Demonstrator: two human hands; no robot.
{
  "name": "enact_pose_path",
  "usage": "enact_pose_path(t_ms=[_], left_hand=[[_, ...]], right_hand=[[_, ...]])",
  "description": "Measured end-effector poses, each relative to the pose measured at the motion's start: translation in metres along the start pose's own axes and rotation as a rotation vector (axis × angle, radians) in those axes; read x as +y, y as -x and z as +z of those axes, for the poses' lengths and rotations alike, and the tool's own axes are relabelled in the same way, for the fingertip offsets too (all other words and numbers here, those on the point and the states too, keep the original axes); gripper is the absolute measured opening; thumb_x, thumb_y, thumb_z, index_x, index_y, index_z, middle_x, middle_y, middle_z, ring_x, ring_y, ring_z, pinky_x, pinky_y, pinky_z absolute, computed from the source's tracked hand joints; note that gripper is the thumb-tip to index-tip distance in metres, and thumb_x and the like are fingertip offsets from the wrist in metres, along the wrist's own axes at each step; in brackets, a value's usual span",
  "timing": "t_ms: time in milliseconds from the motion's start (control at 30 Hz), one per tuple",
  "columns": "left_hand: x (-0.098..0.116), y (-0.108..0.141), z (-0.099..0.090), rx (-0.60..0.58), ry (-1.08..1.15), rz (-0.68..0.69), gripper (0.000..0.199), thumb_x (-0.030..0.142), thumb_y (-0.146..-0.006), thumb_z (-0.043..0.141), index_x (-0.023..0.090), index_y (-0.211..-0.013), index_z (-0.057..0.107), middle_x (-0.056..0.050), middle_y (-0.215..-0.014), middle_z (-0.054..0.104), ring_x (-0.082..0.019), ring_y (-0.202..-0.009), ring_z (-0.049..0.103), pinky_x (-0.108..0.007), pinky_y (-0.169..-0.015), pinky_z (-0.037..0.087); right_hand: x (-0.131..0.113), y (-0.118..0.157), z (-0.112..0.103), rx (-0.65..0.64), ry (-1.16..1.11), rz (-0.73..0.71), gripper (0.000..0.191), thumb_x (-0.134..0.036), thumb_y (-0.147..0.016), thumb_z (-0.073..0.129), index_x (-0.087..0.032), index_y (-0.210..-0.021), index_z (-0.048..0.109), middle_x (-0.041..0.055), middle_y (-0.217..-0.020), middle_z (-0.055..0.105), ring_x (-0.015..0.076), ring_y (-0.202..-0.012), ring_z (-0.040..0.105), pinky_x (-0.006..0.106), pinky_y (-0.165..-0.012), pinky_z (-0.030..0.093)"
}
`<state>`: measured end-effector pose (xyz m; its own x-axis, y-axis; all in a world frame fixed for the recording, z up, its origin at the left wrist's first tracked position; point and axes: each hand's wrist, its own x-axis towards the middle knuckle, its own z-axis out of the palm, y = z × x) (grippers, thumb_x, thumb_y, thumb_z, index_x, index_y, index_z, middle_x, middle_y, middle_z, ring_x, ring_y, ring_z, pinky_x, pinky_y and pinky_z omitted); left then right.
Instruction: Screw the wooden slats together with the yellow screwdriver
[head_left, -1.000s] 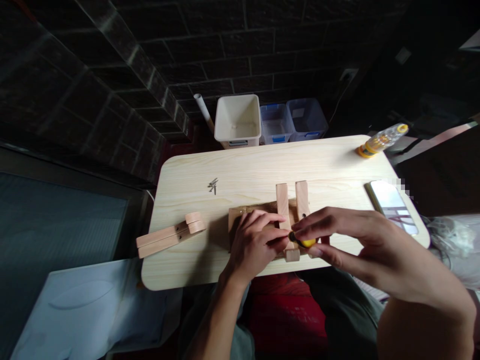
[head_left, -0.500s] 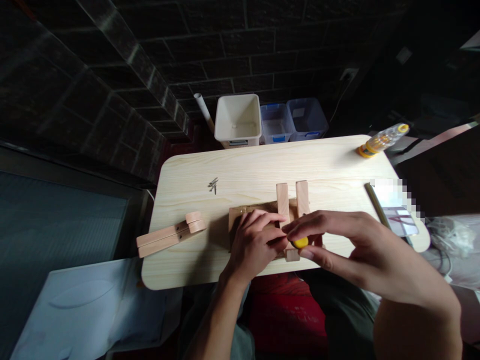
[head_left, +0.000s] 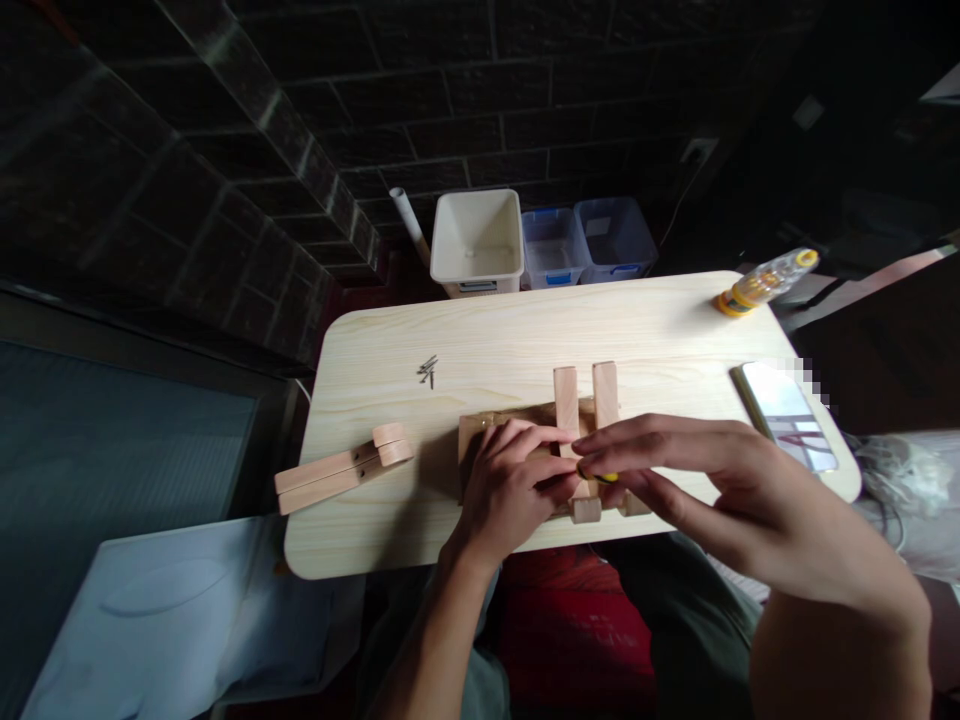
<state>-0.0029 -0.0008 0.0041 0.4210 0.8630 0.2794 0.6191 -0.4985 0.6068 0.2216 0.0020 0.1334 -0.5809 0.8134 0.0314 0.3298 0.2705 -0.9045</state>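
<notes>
My right hand (head_left: 690,470) has its fingers bent over a yellow handle (head_left: 606,478) with a dark end, pinching it between fingers and thumb; the thumb's tip is mostly hidden, so I can't see just where it presses. The handle lies right under my right fingertips and just beside the tips of my left hand (head_left: 510,485), its dark end towards them. My left hand lies over a brown block (head_left: 469,432), fingers bent and a little apart, with the forefinger reaching onto the left wooden piece (head_left: 566,395). My left thumb and forefinger come near each other by the dark end, but I can't tell whether they pinch anything there. That wooden piece lies across the block, under the handle and my fingertips, with its rounded end poking out on my side. The right wooden piece (head_left: 605,392) lies beside it with a gap between, its middle covered by my right hand. Well to the left of both hands, a pair of wooden pieces (head_left: 322,480) lies side by side on the table (head_left: 510,330), and a small heap of screws (head_left: 427,370) sits beyond my left hand. Off past my right hand are a phone (head_left: 795,420) and, farther back, a clear bottle (head_left: 769,280) with a yellow base.
</notes>
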Motion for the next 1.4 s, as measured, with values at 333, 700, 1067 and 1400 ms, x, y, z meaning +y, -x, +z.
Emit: enact_pose_path(t_ms=[333,700,1067,1400], left_hand=[[0.0014,-0.0004,-0.0005,-0.01,0.03,-0.016,0.008,0.028,-0.093,0.076,0.03,-0.089,0.082,0.001,-0.116,0.078,-0.024,-0.108,0.063,-0.042,-0.094,0.043],[0.0011,-0.0015,-0.0001,0.008,0.048,0.004,0.007,0.026,-0.093,0.076,0.03,-0.089,0.081,0.001,-0.116,0.079,-0.024,-0.107,0.064,-0.041,-0.09,0.042],[0.0012,-0.0028,0.0002,0.009,0.05,0.003,0.008,0.023,-0.09,0.079,0.03,-0.091,0.082,0.001,-0.117,0.08,-0.024,-0.106,0.064,-0.041,-0.09,0.043],[0.0007,-0.0018,0.0006,-0.004,0.024,0.0,0.007,0.024,-0.089,0.08,0.03,-0.09,0.082,0.001,-0.118,0.08,-0.025,-0.107,0.065,-0.041,-0.09,0.044]], right_hand=[[0.0046,-0.0013,-0.0003,-0.003,-0.043,-0.016,0.026,-0.017,-0.104,0.065,-0.027,-0.126,0.074,0.0043,-0.127,0.077,0.0175,-0.12,0.07,0.027,-0.104,0.055],[0.0069,-0.0004,0.0008,0.033,-0.047,0.006,0.02,-0.023,-0.103,0.069,-0.029,-0.12,0.075,0.0015,-0.118,0.075,0.018,-0.114,0.07,0.029,-0.102,0.056],[0.0031,0.0037,0.001,0.028,-0.119,0.082,0.027,-0.011,-0.099,0.063,-0.027,-0.12,0.073,0.001,-0.113,0.077,0.0191,-0.108,0.073,0.029,-0.094,0.058],[0.0049,0.0028,0.0011,0.022,-0.138,0.107,0.017,-0.02,-0.102,0.066,-0.028,-0.116,0.073,0.001,-0.114,0.077,0.0189,-0.109,0.073,0.03,-0.096,0.059]])
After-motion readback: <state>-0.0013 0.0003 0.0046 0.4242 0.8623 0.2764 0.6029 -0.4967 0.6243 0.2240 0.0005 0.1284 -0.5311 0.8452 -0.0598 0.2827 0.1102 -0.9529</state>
